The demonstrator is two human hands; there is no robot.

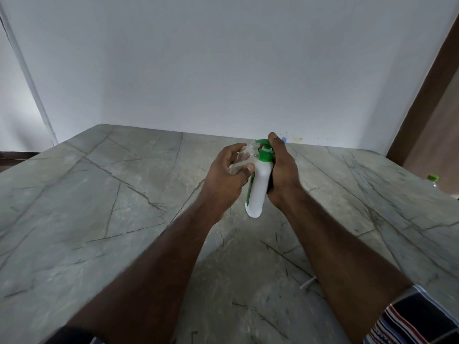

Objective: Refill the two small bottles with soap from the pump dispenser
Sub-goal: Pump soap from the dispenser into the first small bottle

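My right hand (282,175) grips a white pump dispenser (258,189) with a green pump head, held above the grey stone counter (124,194); one finger rests on top of the pump. My left hand (228,175) holds a small clear bottle (244,156) tilted, with its threaded open neck right at the green spout. The lower part of the small bottle is hidden in my palm. A second small bottle with a green cap (433,181) stands at the counter's right edge.
A white wall rises behind the counter. A brown door frame (427,100) runs along the right. A small blue thing (284,139) lies at the wall behind my right hand. A thin white stick (308,284) lies near my right forearm.
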